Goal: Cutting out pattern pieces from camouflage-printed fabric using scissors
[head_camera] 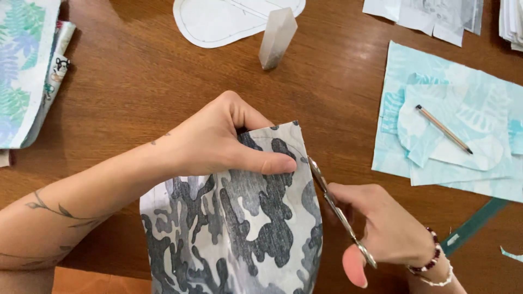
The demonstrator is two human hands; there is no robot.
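Camouflage fabric (239, 218) under left hand (218, 139) fingers (272, 163)

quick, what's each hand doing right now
Left hand: closed, pinching the camouflage fabric.
Right hand: closed on the scissors.

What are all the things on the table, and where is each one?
camouflage fabric: one, grey, black and white, bottom centre
scissors: one pair, silver blades with a pink handle, at the fabric's right edge
paper pattern: one, white, top centre
translucent block: one, whitish, standing below the pattern
pale blue fabric pieces: several stacked, right side
pencil: one, tan with dark tip, lying on the blue pieces
ruler: one, green, lower right
leaf-print fabric: one pile, green and blue, left edge
papers: several, white and grey, top right
wooden table: one, brown
left hand: one, pinching the camouflage fabric
right hand: one, holding the scissors
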